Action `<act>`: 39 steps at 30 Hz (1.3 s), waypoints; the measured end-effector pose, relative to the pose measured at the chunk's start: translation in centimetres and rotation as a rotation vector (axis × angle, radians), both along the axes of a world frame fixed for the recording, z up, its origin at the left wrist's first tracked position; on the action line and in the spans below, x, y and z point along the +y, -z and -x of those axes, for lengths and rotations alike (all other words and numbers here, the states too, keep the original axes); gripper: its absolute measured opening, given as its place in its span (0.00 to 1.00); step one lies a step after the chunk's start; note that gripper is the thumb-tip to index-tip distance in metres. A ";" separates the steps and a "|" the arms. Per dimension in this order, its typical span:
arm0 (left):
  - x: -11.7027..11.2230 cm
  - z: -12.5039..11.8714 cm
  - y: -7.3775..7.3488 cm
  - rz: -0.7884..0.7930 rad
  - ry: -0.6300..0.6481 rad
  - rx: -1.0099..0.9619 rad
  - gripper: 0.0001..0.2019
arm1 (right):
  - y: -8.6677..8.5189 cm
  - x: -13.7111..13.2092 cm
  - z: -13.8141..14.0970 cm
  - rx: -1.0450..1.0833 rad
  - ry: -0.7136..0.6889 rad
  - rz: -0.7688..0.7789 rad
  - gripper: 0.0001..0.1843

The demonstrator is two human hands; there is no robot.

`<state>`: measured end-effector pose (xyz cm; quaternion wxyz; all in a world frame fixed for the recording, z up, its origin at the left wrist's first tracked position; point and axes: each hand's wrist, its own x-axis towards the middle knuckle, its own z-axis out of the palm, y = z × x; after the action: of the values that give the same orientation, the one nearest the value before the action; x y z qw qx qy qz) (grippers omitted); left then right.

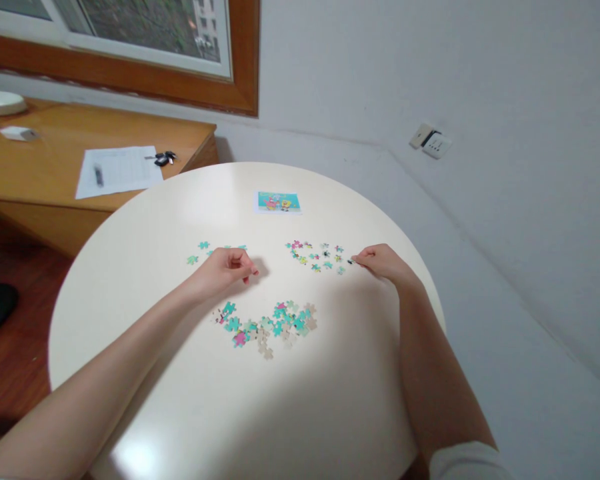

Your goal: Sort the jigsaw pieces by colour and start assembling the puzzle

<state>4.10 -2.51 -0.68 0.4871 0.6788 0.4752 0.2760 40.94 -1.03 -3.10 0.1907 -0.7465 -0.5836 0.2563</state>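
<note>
My right hand (381, 261) pinches a small dark puzzle piece (350, 261) between thumb and finger, at the right end of a loose group of colourful puzzle pieces (309, 257). Over the left part of the table, my left hand (229, 266) hovers with its fingers curled together; whatever they may hold is hidden. Behind it lie several turquoise and green pieces (204, 245), partly covered by the hand. Closer to me spreads a larger heap of puzzle pieces (285, 325), turquoise, pink and beige, some overlapping.
A cartoon picture card (279, 203) lies at the back of the round white table (195, 193). Behind on the left, a wooden desk (55, 147) bears a printed sheet (123, 170) and keys (165, 159). A wall with a socket (436, 145) rises to the right.
</note>
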 end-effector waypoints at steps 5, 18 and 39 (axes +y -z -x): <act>0.2 0.2 0.1 -0.004 0.015 -0.027 0.08 | 0.4 0.1 -0.2 -0.025 0.016 -0.065 0.23; 0.7 1.6 -0.7 -0.025 0.128 0.131 0.10 | 0.7 0.5 0.4 0.134 0.183 -0.190 0.23; -0.4 3.7 -1.5 0.152 0.501 0.621 0.10 | 2.0 0.9 3.9 0.015 0.129 -0.445 0.17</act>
<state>0.38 -2.90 0.85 0.4211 0.7868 0.4388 -0.1053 37.08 -0.18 -5.11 0.3709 -0.7199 -0.5756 0.1139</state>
